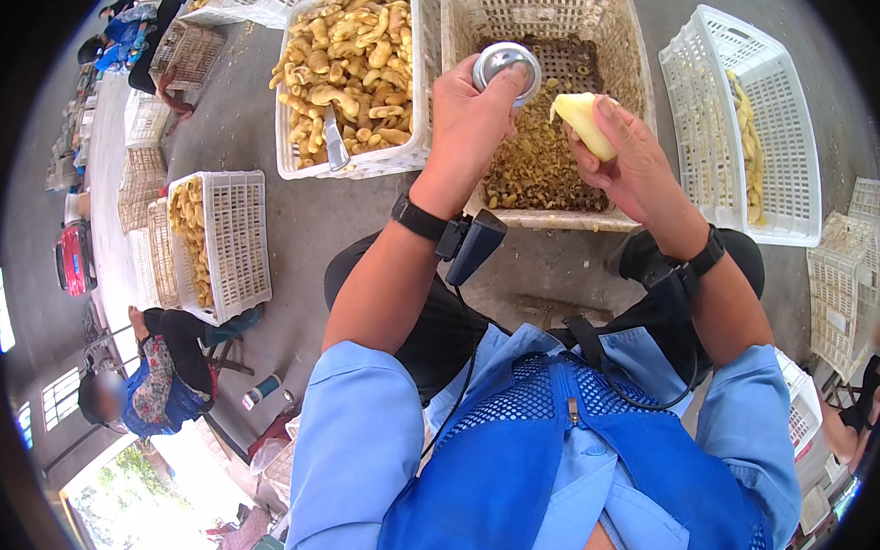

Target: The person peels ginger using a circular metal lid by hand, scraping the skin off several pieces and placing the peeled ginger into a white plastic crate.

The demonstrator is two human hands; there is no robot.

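My left hand (477, 103) grips a round, shiny metal tool (507, 70), thumb on its face; the rest of the tool is hidden. To its right, my right hand (617, 152) holds a pale yellow, peeled ginger-like root (584, 124) between thumb and fingers. Both hands are over a dirty white plastic crate (554, 218) with peelings and scraps (531, 166) in its bottom. At the left stands a white crate (424, 79) heaped with knobbly, brownish-yellow roots (359, 52); a metal blade (334, 140), likely a knife, leans at its near edge.
A white crate (703, 120) with pale yellow pieces (748, 148) stands at the right. Another root-filled crate (239, 246) is at the left, near a seated person (160, 379). Stacked crates (840, 290) are at the far right, with another person beside them. A cup-like container (262, 392) lies on the floor.
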